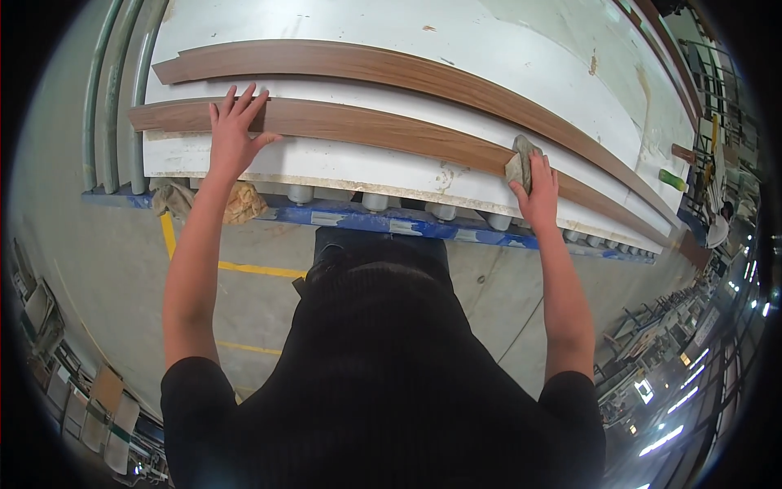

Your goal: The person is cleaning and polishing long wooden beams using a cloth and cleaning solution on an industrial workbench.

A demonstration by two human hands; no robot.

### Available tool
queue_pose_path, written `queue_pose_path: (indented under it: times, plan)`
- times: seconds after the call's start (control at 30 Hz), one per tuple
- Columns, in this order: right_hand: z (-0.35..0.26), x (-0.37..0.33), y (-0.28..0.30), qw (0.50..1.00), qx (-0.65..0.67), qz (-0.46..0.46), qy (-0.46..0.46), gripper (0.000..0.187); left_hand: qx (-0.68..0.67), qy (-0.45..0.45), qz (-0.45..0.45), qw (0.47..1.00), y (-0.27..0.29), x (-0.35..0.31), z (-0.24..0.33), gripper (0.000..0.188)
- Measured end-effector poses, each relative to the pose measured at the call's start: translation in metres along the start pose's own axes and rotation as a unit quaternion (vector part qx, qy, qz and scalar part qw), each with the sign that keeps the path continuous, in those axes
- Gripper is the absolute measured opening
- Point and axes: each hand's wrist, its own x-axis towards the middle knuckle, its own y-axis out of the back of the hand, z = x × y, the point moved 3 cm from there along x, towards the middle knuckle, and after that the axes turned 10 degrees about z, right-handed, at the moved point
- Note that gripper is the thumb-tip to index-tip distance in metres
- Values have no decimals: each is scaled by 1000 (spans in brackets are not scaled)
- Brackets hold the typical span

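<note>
Two long brown wood-grain strips lie side by side on a white board. My left hand rests with fingers spread on the left part of the nearer strip. Toward that strip's right part, my right hand is closed on a grey cloth that presses against the wood. The farther strip lies just beyond, with a narrow white gap between the two, and neither hand touches it.
The board lies on a roller conveyor with a blue frame and metal rollers showing at left. Crumpled rags hang at its near edge. A green cylindrical object sits at the far right. Yellow lines mark the floor.
</note>
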Motion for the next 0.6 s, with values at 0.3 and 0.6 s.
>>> queue_pose_path:
  times: [0.3,0.6]
  plan:
    - [-284,83,-73,983,127,-22,129,72,-1,12,-21,1000,3,0,6,90]
    - [-168,53,-42,991,91,21,95,73,3,12,-30,999,2,1,-2,91]
